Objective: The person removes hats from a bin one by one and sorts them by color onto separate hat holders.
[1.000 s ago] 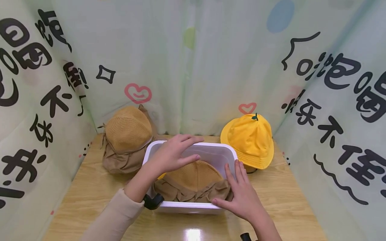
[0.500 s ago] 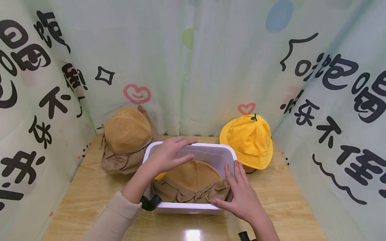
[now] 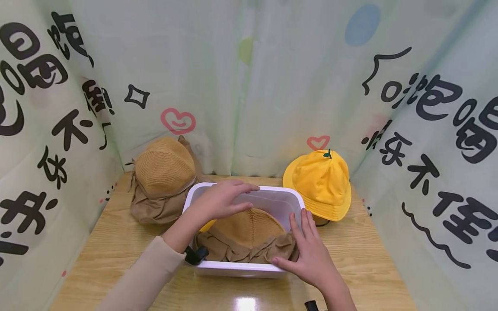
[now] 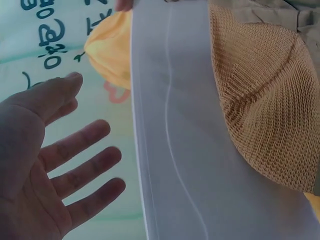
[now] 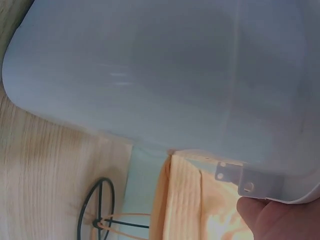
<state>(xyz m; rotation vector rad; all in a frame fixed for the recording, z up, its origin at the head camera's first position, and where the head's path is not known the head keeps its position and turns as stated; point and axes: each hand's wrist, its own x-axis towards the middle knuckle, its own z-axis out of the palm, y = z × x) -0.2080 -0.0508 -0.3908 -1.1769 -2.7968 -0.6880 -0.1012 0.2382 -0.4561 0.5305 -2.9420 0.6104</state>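
While right hand (image 3: pixel 310 249) spreads on tub rim (image 3: pixel 241 265), left hand (image 3: pixel 220 201) wide, room behind hat (image 3: pixel 250 231)

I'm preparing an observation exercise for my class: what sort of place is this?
Probably a curtained-off tabletop workspace: printed curtains hang on three sides of a wood-grain table, with a white bin and a yellow hat.

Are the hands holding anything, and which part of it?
Nothing looks gripped. The left hand holds nothing; the right hand just rests on the white tub, at its right rim.
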